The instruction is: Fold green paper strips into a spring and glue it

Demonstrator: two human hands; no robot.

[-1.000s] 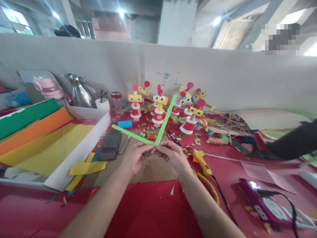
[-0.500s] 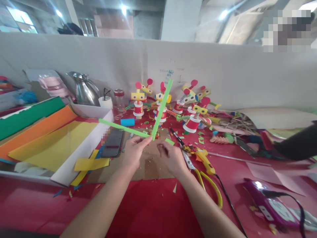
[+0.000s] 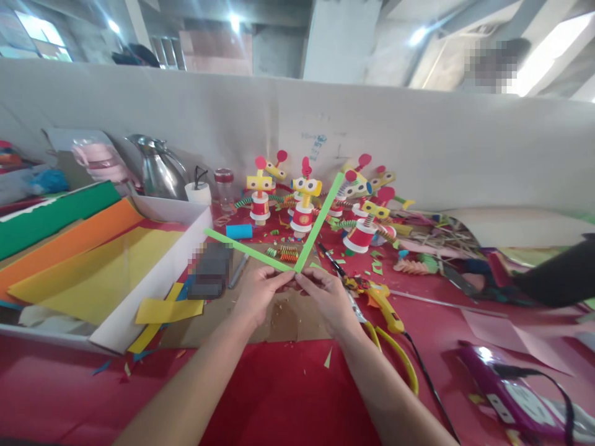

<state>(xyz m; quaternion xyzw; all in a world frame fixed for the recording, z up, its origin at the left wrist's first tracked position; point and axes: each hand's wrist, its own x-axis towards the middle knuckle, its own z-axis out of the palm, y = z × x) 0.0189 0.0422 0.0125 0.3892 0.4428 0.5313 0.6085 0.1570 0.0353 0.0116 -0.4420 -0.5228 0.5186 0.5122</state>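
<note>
Two light green paper strips (image 3: 320,221) meet at one end in a V, held up above the cardboard sheet (image 3: 209,325). My left hand (image 3: 260,292) pinches the joined end between thumb and finger. At the same corner, the thumb and fingers of my right hand (image 3: 323,294) are pressed on the strips, its thumb tip close to the left one. Whether the strips are glued there I cannot tell. Just beyond the corner lie small folded paper springs (image 3: 288,253) in orange and green. Behind them stand several paper-cup figures (image 3: 303,217) with yellow heads and springy arms.
At the left is a white box (image 3: 153,272) with coloured paper sheets. A yellow glue gun (image 3: 385,308), a black pen (image 3: 332,259) and yellow-handled scissors (image 3: 404,359) lie to the right. A phone (image 3: 210,272) and yellow strips (image 3: 170,311) are beside the box.
My right hand has come up to the strips' corner and closed on it. The V of strips has shifted right and slightly down, with its upright strip leaning further right.
</note>
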